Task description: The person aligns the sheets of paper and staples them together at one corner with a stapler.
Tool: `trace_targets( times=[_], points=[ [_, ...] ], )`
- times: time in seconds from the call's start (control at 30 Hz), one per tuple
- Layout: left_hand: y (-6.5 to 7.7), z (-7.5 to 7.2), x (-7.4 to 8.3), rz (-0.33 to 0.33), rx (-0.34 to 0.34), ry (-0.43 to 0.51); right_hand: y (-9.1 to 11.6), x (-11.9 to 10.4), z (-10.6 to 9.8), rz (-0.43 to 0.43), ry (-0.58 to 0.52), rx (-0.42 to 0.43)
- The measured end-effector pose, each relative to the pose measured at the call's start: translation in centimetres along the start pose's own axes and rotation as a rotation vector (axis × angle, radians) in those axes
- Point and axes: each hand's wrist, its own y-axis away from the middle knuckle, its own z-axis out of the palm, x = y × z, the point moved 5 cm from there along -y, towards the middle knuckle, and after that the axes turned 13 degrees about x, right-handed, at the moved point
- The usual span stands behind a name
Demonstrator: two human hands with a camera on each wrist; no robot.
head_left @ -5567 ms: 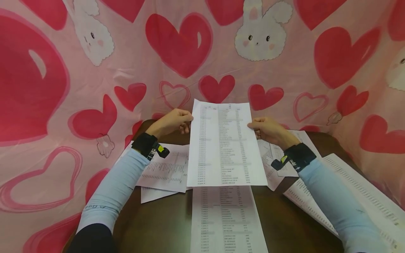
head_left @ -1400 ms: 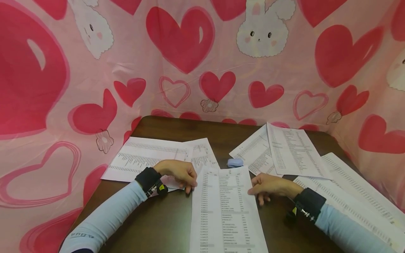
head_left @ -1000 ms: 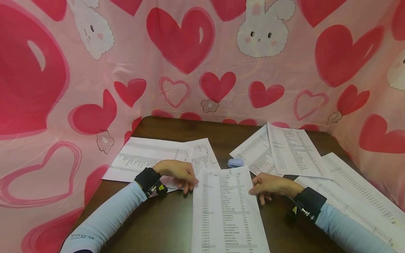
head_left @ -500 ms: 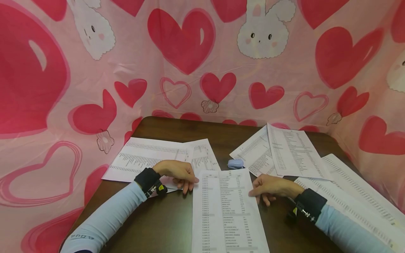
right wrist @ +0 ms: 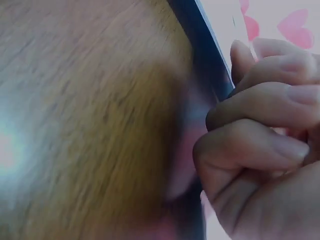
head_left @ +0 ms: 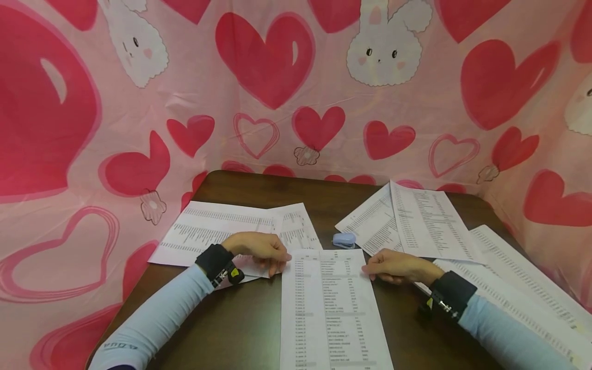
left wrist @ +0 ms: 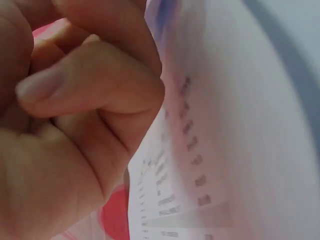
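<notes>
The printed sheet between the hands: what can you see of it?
The printed sheet looks like white paper, with columns of tiny, unreadable dark print crossed by grey bands. Its near end runs out of the head view. The left hand pinches its left edge and the right hand its right edge, both towards the far end. Below is the dark brown table; I can't tell whether the sheet rests flat.

Left, centre and right across the tabletop [head_left: 231, 318]
The front sheet [head_left: 333, 308] is centred between the left grip [head_left: 259, 251] and right grip [head_left: 400, 267], with a small object [head_left: 344, 240] just behind; the left sheets [head_left: 217, 226] overlap, the rear sheets [head_left: 430, 221] lie behind the right grip, the side sheets [head_left: 518, 277] farther right.
</notes>
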Motion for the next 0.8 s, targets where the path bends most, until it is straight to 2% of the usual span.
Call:
trace_targets(
  times=[0.17, 0.33, 0.63, 0.8],
  points=[
    [-0.3, -0.8, 1.0, 0.059, 0.057, -0.039, -0.7, -1.4, 0.3, -0.095, 0.015, 0.064],
    [-0.1, -2.2, 1.8, 0.069, 0.121, -0.090, -1.5, -3.5, 0.8, -0.176, 0.026, 0.113],
    [-0.2, -4.8, 2.8, 0.081, 0.174, -0.078, -2.9, -6.5, 3.7, -0.279, -0.009, 0.028],
    [0.0, -5.8, 3.4, 0.089, 0.201, -0.112, -3.2, -7.5, 4.9, -0.283, -0.032, -0.009]
  ],
)
